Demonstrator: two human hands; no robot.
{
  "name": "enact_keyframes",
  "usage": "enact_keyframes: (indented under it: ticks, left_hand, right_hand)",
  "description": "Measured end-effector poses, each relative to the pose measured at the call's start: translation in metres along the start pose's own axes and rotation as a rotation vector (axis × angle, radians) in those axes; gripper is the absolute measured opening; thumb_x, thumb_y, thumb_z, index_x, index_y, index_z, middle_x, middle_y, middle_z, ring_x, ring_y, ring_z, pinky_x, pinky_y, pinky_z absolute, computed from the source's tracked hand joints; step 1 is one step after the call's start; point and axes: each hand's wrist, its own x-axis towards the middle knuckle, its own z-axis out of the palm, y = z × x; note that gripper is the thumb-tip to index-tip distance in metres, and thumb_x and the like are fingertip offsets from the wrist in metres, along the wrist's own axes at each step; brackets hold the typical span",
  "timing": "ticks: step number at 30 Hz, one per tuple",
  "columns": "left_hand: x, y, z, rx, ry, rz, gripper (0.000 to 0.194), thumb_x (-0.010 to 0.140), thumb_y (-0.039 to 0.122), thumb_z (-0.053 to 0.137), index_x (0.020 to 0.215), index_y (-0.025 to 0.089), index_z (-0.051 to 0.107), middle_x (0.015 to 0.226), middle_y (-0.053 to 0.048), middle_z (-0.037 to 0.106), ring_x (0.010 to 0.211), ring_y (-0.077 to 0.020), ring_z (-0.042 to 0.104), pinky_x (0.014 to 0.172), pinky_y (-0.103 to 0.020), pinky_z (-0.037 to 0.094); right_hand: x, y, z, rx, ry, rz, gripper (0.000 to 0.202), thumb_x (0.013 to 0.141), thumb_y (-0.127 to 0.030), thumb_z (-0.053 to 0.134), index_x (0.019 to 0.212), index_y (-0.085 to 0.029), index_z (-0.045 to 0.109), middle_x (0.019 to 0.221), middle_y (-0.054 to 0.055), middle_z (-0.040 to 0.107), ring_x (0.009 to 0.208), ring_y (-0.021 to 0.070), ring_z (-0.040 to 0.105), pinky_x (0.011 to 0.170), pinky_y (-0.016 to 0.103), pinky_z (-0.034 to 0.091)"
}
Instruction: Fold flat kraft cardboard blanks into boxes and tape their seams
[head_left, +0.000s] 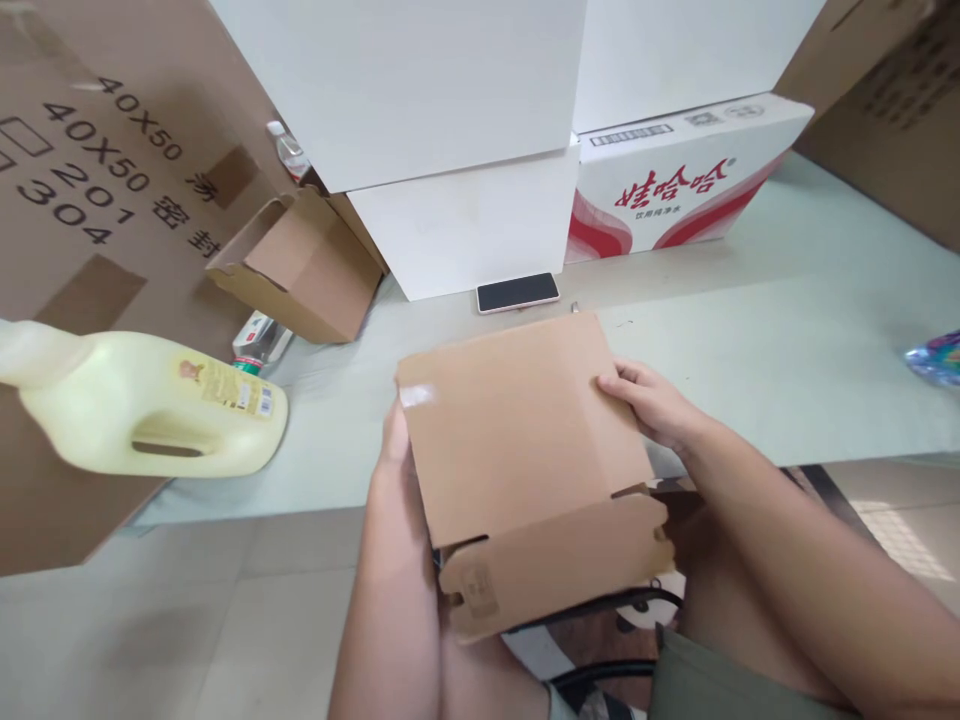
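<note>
A brown cardboard box (517, 430) is held between my two hands over the table's front edge, its notched flap hanging toward my lap. My left hand (396, 432) grips its left side, the fingers mostly hidden behind it. On the right side, my right hand (645, 400) is closed on the edge, thumb on top. A small piece of clear tape (418, 395) shines at the box's upper left corner. Behind the box, a phone (518, 293) lies on the table (787, 330).
A pale yellow jug (112, 400) and a plastic bottle (259, 342) lie at the left, near an open cardboard box (315, 265). White boxes (465, 230) and a red-and-white carton (675, 190) stand at the back. A shiny plastic item (937, 358) is far right.
</note>
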Motion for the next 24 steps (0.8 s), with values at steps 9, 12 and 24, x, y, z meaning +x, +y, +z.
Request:
enact_keyframes:
  ticks: [9,12,24]
  left_hand:
    - [0.004,0.000,-0.002,-0.024,0.043,-0.037,0.047,0.057,0.043,0.089,0.090,0.018,0.069,0.083,-0.009,0.077,0.088,-0.0332,0.076,0.080,-0.046,0.062]
    - [0.015,-0.006,-0.008,-0.160,0.157,0.133,0.043,0.067,0.047,0.083,0.099,0.022,0.068,0.101,-0.007,0.078,0.098,-0.0275,0.074,0.086,-0.041,0.061]
    - [0.009,0.013,0.012,-0.379,0.255,-0.048,0.031,0.088,0.041,0.045,0.089,0.017,0.065,0.077,-0.005,0.070,0.055,-0.0129,0.064,0.048,-0.021,0.047]
  right_hand:
    - [0.003,-0.004,-0.004,0.154,0.133,-0.003,0.046,0.072,-0.066,0.072,0.089,-0.024,0.068,0.077,0.003,0.075,0.063,0.0191,0.069,0.061,0.034,0.057]
    - [-0.002,-0.009,-0.009,0.217,0.092,-0.037,0.061,0.074,-0.081,0.054,0.095,-0.025,0.068,0.087,0.008,0.076,0.074,0.0243,0.072,0.064,0.039,0.058]
    - [-0.032,-0.018,0.002,0.354,0.360,-0.116,0.049,0.049,-0.043,0.094,0.080,-0.019,0.064,0.057,-0.007,0.056,0.034,-0.0013,0.025,0.028,0.016,0.016]
